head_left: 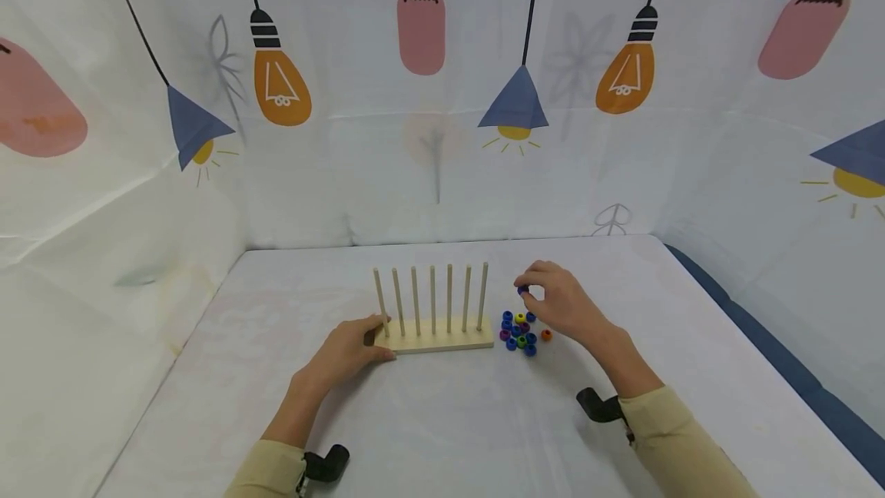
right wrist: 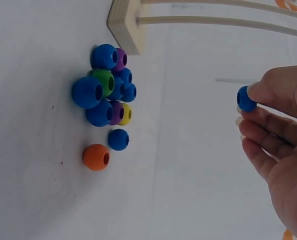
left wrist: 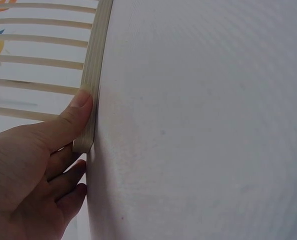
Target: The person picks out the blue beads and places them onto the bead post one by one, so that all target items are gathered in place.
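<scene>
A pale wooden peg stand [head_left: 435,341] with several upright rods stands on the white table. My left hand [head_left: 344,350] grips the left end of its base; in the left wrist view the thumb [left wrist: 79,102] lies along the front face and other fingers go behind. To the right of the stand, my right hand [head_left: 563,304] pinches a blue bead [right wrist: 246,99] between thumb and fingertips, raised above the table. The rods carry no beads. Below that hand lies a cluster of loose beads: several blue ones, a green bead [right wrist: 103,82], purple ones, a yellow bead [right wrist: 125,114].
An orange bead [right wrist: 96,157] sits a little apart, at the right side of the cluster. White cloth walls [head_left: 387,175] printed with lamps stand behind and beside the table [head_left: 442,429]. Black wrist mounts [head_left: 600,406] jut out from the sleeves.
</scene>
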`<state>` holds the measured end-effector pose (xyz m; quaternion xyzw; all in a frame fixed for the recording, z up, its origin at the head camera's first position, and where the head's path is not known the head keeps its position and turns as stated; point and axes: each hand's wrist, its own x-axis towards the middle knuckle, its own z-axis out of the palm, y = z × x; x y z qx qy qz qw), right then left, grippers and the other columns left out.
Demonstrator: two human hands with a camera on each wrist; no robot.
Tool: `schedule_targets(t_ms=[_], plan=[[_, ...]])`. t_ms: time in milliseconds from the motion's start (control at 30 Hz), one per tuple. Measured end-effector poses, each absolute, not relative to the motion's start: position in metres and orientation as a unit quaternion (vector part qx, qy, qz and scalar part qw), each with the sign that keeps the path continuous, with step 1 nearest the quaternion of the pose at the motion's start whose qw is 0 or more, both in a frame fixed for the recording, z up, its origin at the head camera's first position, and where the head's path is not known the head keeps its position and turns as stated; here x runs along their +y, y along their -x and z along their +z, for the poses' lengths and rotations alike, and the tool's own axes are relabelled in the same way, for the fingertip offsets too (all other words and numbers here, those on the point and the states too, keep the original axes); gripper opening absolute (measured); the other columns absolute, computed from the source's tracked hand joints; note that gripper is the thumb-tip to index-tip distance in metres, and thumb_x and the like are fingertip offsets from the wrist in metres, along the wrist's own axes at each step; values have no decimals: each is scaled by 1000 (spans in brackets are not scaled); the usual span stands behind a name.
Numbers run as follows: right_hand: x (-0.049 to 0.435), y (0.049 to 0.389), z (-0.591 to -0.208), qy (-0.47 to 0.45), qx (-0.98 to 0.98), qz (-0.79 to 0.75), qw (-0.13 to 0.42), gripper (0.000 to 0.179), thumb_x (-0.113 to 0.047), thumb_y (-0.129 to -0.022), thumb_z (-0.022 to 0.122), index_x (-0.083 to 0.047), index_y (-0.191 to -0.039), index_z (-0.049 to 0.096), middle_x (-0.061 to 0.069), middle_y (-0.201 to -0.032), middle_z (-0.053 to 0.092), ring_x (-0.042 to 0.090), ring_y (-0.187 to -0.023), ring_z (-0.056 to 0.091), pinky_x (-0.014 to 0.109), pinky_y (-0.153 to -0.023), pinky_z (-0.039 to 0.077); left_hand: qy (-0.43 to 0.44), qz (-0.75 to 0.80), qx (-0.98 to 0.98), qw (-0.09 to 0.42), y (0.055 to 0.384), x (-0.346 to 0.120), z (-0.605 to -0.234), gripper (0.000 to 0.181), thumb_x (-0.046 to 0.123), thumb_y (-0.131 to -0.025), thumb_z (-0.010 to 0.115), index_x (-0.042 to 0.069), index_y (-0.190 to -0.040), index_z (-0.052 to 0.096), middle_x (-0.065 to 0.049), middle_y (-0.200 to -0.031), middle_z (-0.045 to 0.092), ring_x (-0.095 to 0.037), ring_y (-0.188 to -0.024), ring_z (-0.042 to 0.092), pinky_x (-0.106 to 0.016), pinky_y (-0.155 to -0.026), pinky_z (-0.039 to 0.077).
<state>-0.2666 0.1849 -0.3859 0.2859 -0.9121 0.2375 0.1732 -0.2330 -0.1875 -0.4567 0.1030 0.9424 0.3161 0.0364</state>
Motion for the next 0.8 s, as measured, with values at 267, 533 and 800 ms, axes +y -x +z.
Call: schedule_targets(t_ms=[267,533,800], plan=[[184,268,-373,-299,-905,240,186,19,1,-83,73,-6,-100,76,4,-95,70,17,-89,62,38,-79,58,-103,322,940,36,234,-188,-457,67,37,-83,80,14,-142,57,-15,-147,54,-36,-139,46,-53,-112,40],[179,272,-358,-305,-903,241,185,18,0,-85,72,-6,-102,76,5,-97,69,17,-88,61,35,-77,58,-105,321,940,35,235,-188,-458,67,38,-83,79,14,-142,57,-14,-146,54,-36,-140,46,-54,-113,40],[173,277,-347,-331,-886,263,191,18,1,-86,71,-6,-102,76,4,-99,70,17,-91,63,36,-77,57,-101,320,941,33,235,-188,-459,67,38,-83,80,14,-141,57,-15,-146,55,-36,-139,47,-54,-113,40]])
